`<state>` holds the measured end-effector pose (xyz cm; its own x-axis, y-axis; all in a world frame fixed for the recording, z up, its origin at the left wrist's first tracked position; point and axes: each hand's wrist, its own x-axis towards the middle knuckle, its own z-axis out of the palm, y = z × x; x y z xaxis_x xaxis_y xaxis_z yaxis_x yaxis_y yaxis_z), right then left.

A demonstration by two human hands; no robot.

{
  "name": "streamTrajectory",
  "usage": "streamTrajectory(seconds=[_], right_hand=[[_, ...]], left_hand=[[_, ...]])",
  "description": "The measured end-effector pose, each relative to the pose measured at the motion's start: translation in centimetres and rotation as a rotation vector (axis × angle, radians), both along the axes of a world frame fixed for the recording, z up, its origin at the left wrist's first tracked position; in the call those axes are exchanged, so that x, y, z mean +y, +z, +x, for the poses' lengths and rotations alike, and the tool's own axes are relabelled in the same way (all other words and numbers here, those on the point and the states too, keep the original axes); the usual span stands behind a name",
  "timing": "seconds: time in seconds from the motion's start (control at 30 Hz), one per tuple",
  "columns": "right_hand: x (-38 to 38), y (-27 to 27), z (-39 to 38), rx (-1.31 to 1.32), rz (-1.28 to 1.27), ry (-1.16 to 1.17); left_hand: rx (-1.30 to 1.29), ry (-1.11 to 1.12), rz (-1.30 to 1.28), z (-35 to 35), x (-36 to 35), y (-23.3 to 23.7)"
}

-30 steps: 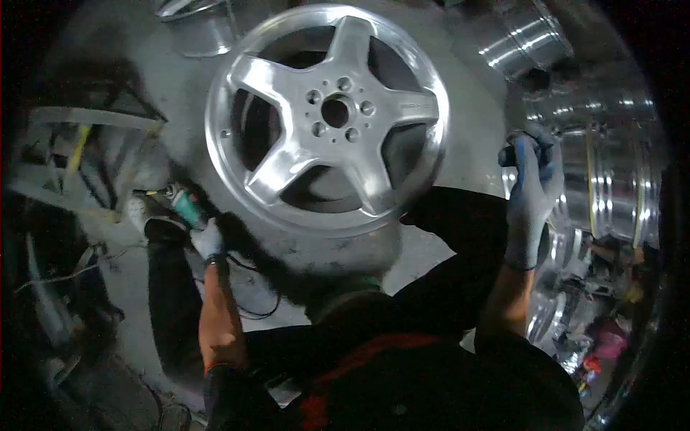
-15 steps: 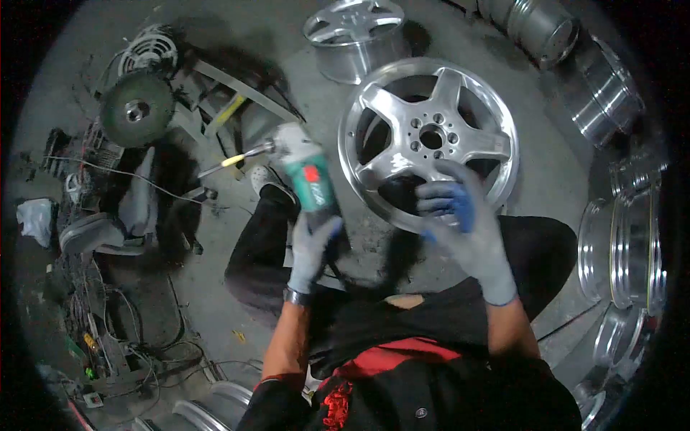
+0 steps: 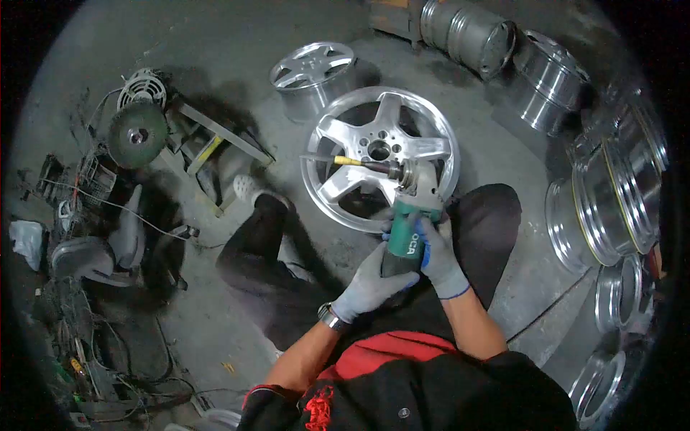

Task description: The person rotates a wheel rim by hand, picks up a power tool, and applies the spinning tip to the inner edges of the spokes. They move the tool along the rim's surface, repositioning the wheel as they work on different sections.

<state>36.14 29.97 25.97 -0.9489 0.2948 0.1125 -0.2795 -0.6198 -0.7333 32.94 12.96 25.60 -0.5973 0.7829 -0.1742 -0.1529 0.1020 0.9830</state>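
Observation:
A green power tool (image 3: 404, 248) with a metal head is held in front of my body. My left hand (image 3: 374, 284), in a grey glove, is wrapped round its rear end. Higher up, my right hand (image 3: 437, 255), gloved in grey and blue, grips the body near the head. From the head a shaft with a yellow section (image 3: 348, 161) points left, over the face of a five-spoke silver wheel (image 3: 424, 148). The wheel lies on the floor between my legs. Whether the shaft's tip touches it, I cannot tell.
Another wheel (image 3: 313, 66) lies behind. At the left are a round disc (image 3: 138, 135) on a machine, a metal frame (image 3: 230, 136), a grey seat (image 3: 83, 258) and tangled cables. Several rims (image 3: 564, 226) and a metal barrel (image 3: 478, 43) line the right side.
The power tool has moved right, from beside the wheel to over its lower part. My right hand has closed on it. The view has shifted, so the wheel appears further left.

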Motion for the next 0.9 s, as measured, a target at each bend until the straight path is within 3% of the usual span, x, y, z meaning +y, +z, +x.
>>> streamTrajectory(seconds=[0.07, 0.17, 0.2, 0.23, 0.3, 0.33, 0.47, 0.53, 0.57, 0.63, 0.67, 0.77, 0.83, 0.9], right_hand=[[0.4, -0.4, 0.8, -0.049, 0.141, -0.105], [1.0, 0.7, 2.3, 0.052, 0.037, -0.154], [1.6, 2.5, 3.2, 0.079, 0.168, -0.133], [2.3, 2.4, 3.9, 0.089, 0.109, -0.023], [2.7, 3.0, 4.5, 0.237, 0.085, 0.054], [3.2, 2.2, 4.9, 0.283, 0.151, 0.082], [3.6, 2.3, 5.2, 0.164, 0.162, 0.100], [4.0, 2.5, 5.8, -0.095, 0.411, 0.018], [4.3, 2.6, 5.7, -0.115, 0.411, 0.027], [5.2, 2.6, 5.0, -0.385, 1.064, -0.090], [6.0, 3.2, 4.7, -0.393, 1.645, -0.079], [7.2, 2.4, 3.5, -0.446, 1.766, -0.138], [7.9, 1.4, 2.4, -0.470, 1.847, -0.050], [8.3, 0.7, 1.4, -0.269, 1.562, -0.107]], left_hand=[[0.114, -0.036, 0.037, 0.3, 0.4, 0.7], [0.254, -0.118, -0.001, -0.3, 1.2, 2.4], [0.194, -0.140, -0.002, -0.5, 1.7, 3.0], [0.170, -0.148, 0.011, -1.0, 2.0, 3.1], [0.248, -0.340, 0.184, -2.1, 2.6, 3.2], [0.356, -0.374, 0.138, -2.3, 2.8, 3.2], [0.410, -0.330, 0.214, -2.2, 3.9, 0.4], [0.399, -0.232, 0.123, -1.5, 3.0, -0.9], [0.413, -0.140, 0.020, -1.1, 2.5, -1.6], [0.394, -0.059, 0.032, -0.5, 0.8, -4.1], [0.296, -0.072, 0.000, -0.6, -0.4, -4.5], [0.071, -0.086, 0.037, -1.0, -2.1, -5.0], [-0.211, -0.139, 0.182, -1.3, -1.8, -5.7], [-0.256, -0.117, 0.281, -2.0, -0.3, -5.7]])
